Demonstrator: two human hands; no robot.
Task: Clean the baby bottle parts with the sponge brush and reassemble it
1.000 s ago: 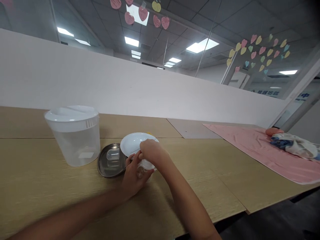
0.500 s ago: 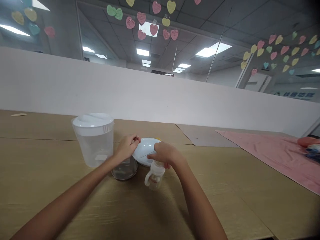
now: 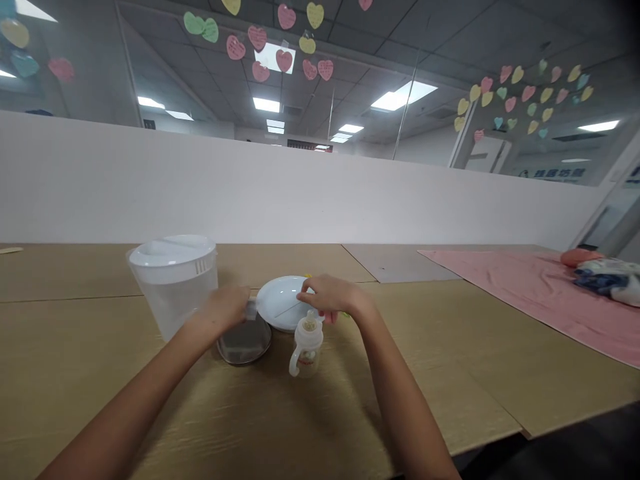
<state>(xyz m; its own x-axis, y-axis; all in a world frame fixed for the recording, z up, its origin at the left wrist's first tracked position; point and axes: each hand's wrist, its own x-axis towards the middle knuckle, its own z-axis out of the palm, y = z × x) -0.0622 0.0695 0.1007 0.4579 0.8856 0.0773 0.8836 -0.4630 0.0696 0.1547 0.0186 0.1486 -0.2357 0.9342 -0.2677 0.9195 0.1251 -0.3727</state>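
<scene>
My left hand (image 3: 227,308) is blurred. Its fingers curl by a small translucent piece (image 3: 251,309) above a dark round container (image 3: 244,341); I cannot make out what they hold. My right hand (image 3: 333,295) hovers over the right side of a white plate (image 3: 280,300), thumb and forefinger apart, the other fingers partly hidden. Just below it stands a clear baby bottle (image 3: 307,343) with a white collar and side handle. Bits of yellow and green show behind the plate and my right hand.
A tall translucent bucket (image 3: 173,287) with a white lid stands left of my left hand. Wooden boards form the tabletop (image 3: 430,360). Farther right lies a pink cloth (image 3: 510,280) with bundled fabric (image 3: 610,277) on it. A white partition (image 3: 280,193) closes off the back.
My left hand has moved left, away from the plate. My right hand has lifted off the top of the bottle, whose cap now shows. The whole view has shifted slightly.
</scene>
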